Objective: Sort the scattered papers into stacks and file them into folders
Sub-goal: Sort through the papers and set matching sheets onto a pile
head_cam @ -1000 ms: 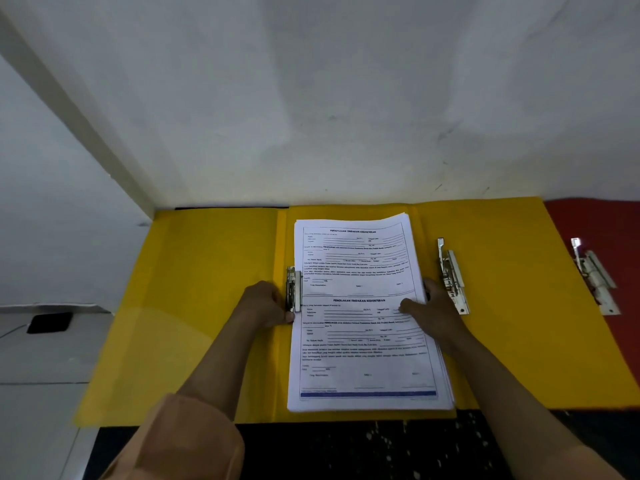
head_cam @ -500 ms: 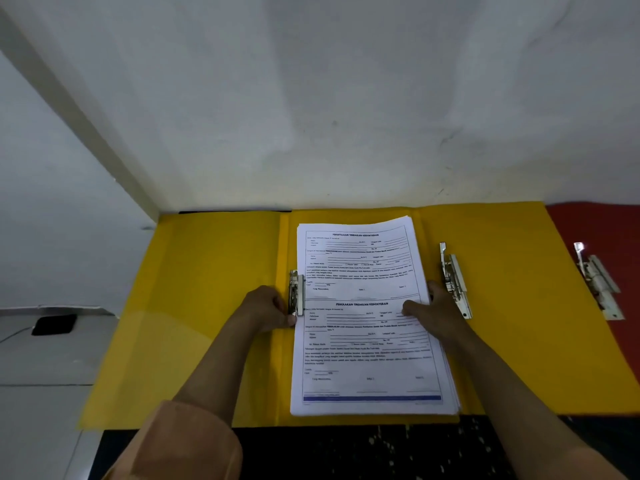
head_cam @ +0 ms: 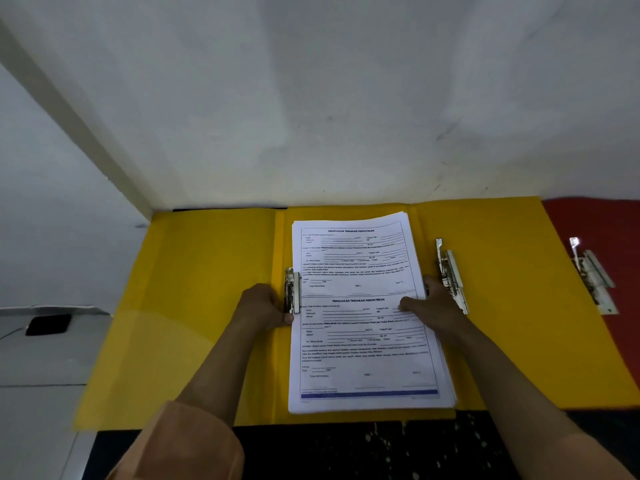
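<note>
- Yellow folder (head_cam: pixel 194 306) lies open on the dark desk (head_cam: pixel 381 452), far edge against the white wall (head_cam: pixel 311 98).
- A stack of printed papers (head_cam: pixel 360 341) lies on its middle panel.
- Left hand (head_cam: pixel 263 308) curls around the metal clip (head_cam: pixel 291 291) at the stack's left edge.
- Right hand (head_cam: pixel 433 311) presses on the stack's right edge, thumb flat on the top sheet, fingers relaxed.
- Another clip (head_cam: pixel 450 275) lies just right of that hand; a red folder (head_cam: pixel 606 220) with its own clip (head_cam: pixel 592 271) is at far right.
</note>
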